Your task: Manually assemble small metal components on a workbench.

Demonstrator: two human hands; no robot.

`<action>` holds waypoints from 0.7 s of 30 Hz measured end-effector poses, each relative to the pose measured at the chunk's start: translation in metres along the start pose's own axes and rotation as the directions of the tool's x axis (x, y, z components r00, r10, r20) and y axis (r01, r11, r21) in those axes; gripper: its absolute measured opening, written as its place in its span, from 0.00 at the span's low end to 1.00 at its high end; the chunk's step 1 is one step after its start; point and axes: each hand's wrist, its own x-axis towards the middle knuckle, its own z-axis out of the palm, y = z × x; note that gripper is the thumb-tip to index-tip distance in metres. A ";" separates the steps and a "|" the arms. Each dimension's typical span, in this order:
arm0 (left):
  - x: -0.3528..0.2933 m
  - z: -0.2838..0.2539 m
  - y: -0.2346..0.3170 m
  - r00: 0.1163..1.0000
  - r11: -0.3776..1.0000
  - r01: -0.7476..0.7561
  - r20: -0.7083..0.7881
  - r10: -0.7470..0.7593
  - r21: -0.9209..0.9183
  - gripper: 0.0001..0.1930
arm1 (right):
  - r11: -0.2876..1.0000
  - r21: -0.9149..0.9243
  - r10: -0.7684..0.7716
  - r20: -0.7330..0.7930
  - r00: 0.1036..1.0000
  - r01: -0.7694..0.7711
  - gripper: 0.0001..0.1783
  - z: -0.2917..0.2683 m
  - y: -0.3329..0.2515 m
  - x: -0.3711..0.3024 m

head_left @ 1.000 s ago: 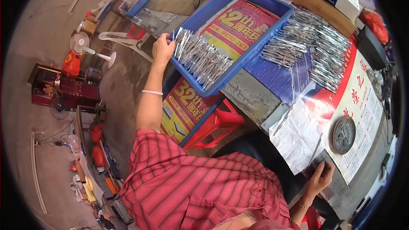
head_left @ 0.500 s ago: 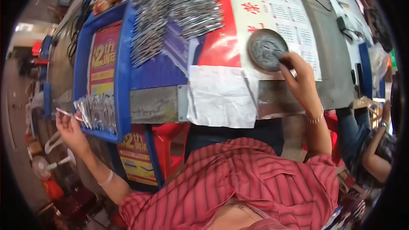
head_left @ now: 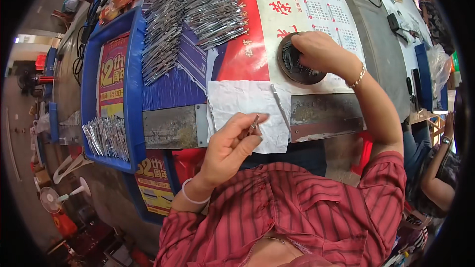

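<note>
My left hand (head_left: 230, 146) is closed, pinching a slim silver metal part (head_left: 255, 123) seen nearly end-on, over a white cloth (head_left: 247, 100) at the table's front edge. My right hand (head_left: 326, 55) reaches into a round dark dish (head_left: 315, 77) holding many thin dark pins. Its thumb and fingers come together among the pins; what they grip, if anything, is hidden. At the left, a blue tray (head_left: 132, 89) holds a row of slim silver metal parts (head_left: 106, 137) at its near end. A large heap of similar parts (head_left: 198, 12) lies on the table beyond the cloth.
The dish stands on a red and cream calendar sheet (head_left: 277, 15). A purple printed sheet (head_left: 161, 91) lies beneath the heap. A second blue tray (head_left: 153, 183) is below the table edge, left. Another person's arm (head_left: 440, 168) shows at the far right.
My left hand has come from the blue tray to over the white cloth, carrying a metal part. My right hand has moved from the dish's rim into it.
</note>
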 end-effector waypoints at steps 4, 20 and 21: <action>0.004 -0.003 -0.004 0.997 0.980 -0.068 0.052 0.059 0.188 0.15 | 0.999 0.040 -0.004 -0.117 0.993 0.008 0.10 -0.013 0.000 -0.015; 0.005 0.005 -0.018 0.997 0.956 -0.080 0.008 0.082 0.281 0.07 | -0.153 0.988 0.003 0.014 1.000 -0.014 0.08 0.001 -0.104 -0.092; 0.003 0.005 -0.017 0.996 0.954 -0.092 0.008 0.094 0.284 0.07 | -0.190 0.981 0.013 0.036 0.999 -0.033 0.08 0.001 -0.106 -0.092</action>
